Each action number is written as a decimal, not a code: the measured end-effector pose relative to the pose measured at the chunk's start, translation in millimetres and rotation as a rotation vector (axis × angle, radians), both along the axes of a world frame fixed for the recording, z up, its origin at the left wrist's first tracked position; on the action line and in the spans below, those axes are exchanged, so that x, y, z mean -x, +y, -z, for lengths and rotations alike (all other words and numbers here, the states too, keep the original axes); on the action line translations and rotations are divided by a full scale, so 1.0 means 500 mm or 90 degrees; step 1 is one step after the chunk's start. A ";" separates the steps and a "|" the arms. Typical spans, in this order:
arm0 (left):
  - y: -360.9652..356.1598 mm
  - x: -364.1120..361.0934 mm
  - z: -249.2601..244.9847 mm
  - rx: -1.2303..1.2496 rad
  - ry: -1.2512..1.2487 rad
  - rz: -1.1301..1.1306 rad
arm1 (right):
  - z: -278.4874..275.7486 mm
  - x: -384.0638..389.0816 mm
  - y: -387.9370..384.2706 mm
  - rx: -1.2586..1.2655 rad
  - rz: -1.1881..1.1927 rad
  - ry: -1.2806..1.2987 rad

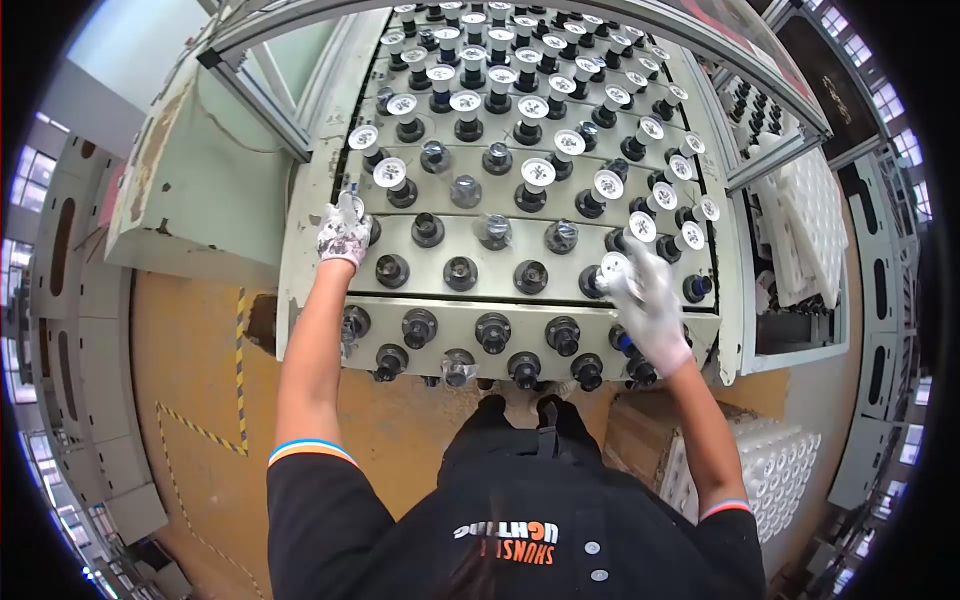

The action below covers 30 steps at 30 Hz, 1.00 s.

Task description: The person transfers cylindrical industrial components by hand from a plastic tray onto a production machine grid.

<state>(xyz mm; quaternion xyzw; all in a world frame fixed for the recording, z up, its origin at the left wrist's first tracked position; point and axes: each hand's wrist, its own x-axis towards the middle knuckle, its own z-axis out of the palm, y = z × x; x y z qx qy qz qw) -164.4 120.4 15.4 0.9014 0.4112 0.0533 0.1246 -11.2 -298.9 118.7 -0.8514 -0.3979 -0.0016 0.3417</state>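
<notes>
Seen from the head, the gloved right hand [650,310] grasps a white bobbin [612,270] at the right side of the rack [450,305], among the front rows. The gloved left hand [343,235] is clenched on a pale piece [350,203] at the rack's left edge. Bare spindles [460,272] stand between the hands.

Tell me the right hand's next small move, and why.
Probably push the white round spool held in the right hand down onto the black peg right beside it. The neighbouring pegs to its left stand bare, while the upper rows' spools already sit on theirs.
</notes>
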 end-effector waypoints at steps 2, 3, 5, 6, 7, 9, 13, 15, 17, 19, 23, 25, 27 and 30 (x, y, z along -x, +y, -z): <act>0.007 -0.013 0.017 -0.010 0.005 0.000 | 0.006 -0.001 0.097 -0.023 -0.059 0.041; 0.000 -0.017 0.007 -0.002 0.019 -0.011 | 0.013 0.005 0.147 -0.043 -0.083 0.098; 0.001 -0.015 0.001 0.013 0.014 -0.020 | 0.028 0.007 0.250 0.062 -0.145 0.036; 0.007 -0.010 0.013 0.021 -0.001 -0.018 | 0.029 0.008 0.301 0.087 -0.169 0.040; 0.010 -0.002 0.020 0.030 -0.016 -0.017 | 0.034 0.009 0.350 0.112 -0.194 0.044; -0.044 0.019 -0.053 0.084 -0.135 -0.026 | 0.085 0.003 0.433 0.083 -0.234 -0.002; -0.065 0.046 -0.021 0.035 -0.374 -0.035 | 0.152 0.014 0.525 0.184 -0.286 -0.101; -0.080 0.049 -0.016 -0.025 -0.406 -0.001 | 0.187 0.021 0.541 0.236 -0.312 -0.181; -0.106 0.041 -0.049 0.041 -0.349 -0.047 | 0.179 0.035 0.546 0.248 -0.259 -0.125; -0.107 0.035 -0.030 -0.025 -0.322 0.027 | 0.184 0.034 0.547 0.232 -0.250 -0.115; -0.134 0.002 -0.067 0.008 -0.089 0.084 | 0.179 0.021 0.539 0.221 -0.287 -0.110; -0.135 -0.015 -0.017 -0.105 -0.050 0.129 | 0.144 0.004 0.512 0.195 -0.334 -0.070; -0.156 -0.018 -0.027 -0.124 -0.024 0.143 | 0.112 -0.014 0.475 0.117 -0.232 0.031; -0.155 -0.019 -0.022 -0.114 -0.062 0.120 | 0.134 -0.003 0.445 0.061 -0.234 -0.009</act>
